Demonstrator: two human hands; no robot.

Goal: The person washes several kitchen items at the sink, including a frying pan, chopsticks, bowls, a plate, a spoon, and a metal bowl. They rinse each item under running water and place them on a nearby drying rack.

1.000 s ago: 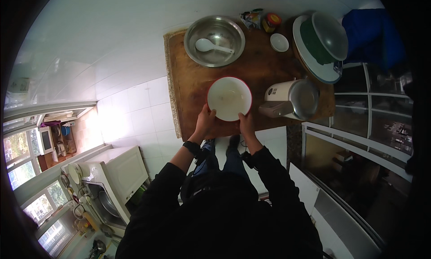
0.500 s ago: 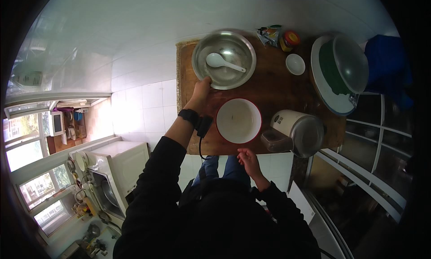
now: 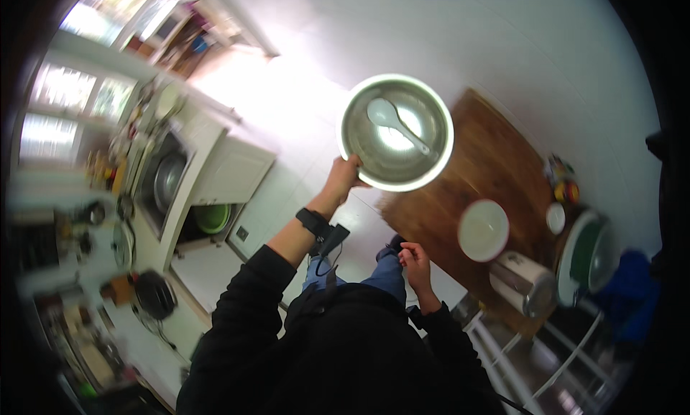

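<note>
A stainless steel basin (image 3: 370,167) is held up off the table by its near-left rim, with my left hand (image 3: 343,179) closed on that rim. Inside it lies a white soup spoon (image 3: 408,133), handle pointing to the lower right. Below and to the right, my right hand (image 3: 415,262) hangs in front of my body, fingers loosely bent and apart, holding nothing I can see. A white bowl with a red rim (image 3: 484,231) stands on the wooden table (image 3: 438,206), to the right of both hands.
A cream and clear jug-like appliance (image 3: 522,283) stands by the bowl. Farther right are a small white dish (image 3: 555,218), a yellow-red jar (image 3: 566,192) and a green-and-white basin (image 3: 577,253). At left is a counter with a sink (image 3: 169,181); an open cupboard holds a green basin (image 3: 213,218).
My left hand has lifted the basin, spoon inside, off the table. My view has turned left, so the table now lies at the right and the sink counter shows more.
</note>
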